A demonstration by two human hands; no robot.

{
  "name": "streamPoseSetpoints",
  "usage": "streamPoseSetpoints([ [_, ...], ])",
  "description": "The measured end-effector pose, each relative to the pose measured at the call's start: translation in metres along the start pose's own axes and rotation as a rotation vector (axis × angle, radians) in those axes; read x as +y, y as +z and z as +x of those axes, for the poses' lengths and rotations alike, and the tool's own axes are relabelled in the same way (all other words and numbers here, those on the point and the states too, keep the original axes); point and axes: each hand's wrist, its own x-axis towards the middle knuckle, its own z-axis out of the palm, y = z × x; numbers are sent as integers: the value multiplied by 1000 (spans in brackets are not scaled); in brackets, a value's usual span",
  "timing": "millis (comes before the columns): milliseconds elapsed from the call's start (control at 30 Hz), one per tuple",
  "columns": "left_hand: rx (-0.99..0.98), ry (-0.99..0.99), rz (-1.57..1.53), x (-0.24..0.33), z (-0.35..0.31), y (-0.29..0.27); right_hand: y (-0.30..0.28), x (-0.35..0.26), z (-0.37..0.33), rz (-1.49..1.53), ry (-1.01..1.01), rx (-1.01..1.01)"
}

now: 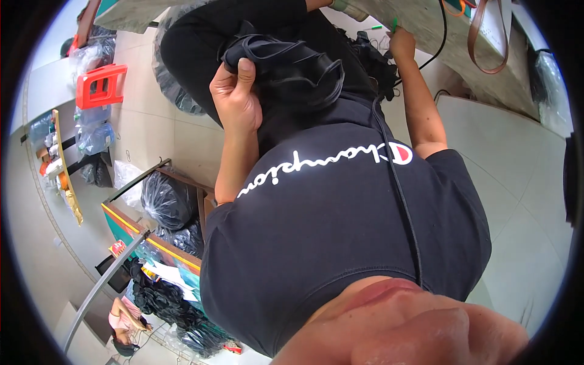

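Observation:
A bundle of layered black fabric pieces lies across my lap, its thin edges curving outward. My left hand is closed on the near left end of this bundle, thumb on top. My right hand reaches out at the upper right, beside the edge of a worn table. Its fingers are curled, and a small green thing shows at their tips; its kind cannot be made out. More black fabric hangs bunched between my leg and the right hand.
A red plastic stool and filled plastic bags stand on the left. A green-sided table frame holds black bundles. A person in pink is at the lower left. A black cable and a brown strap hang by the worn table.

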Motion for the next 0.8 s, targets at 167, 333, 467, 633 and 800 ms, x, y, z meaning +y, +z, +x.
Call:
streamPoseSetpoints([
  [167, 0, -61, 81, -9, -8, -1, -121, -153, -45, 1081, -224, -164],
  [333, -37, -22, 145, -11, -11, 12, -178, -226, -96, 1380, -704, -97],
  [467, -72, 15, 196, -8, -11, 10, -180, -224, -102, 1193, -747, -194],
  [633, -74, 23, 229, -7, -14, 13, -180, -224, -96, 998, -993, 24],
  [800, -109, -207, 186, 1, -12, 11, -168, -216, -85, 781, -1216, 335],
])
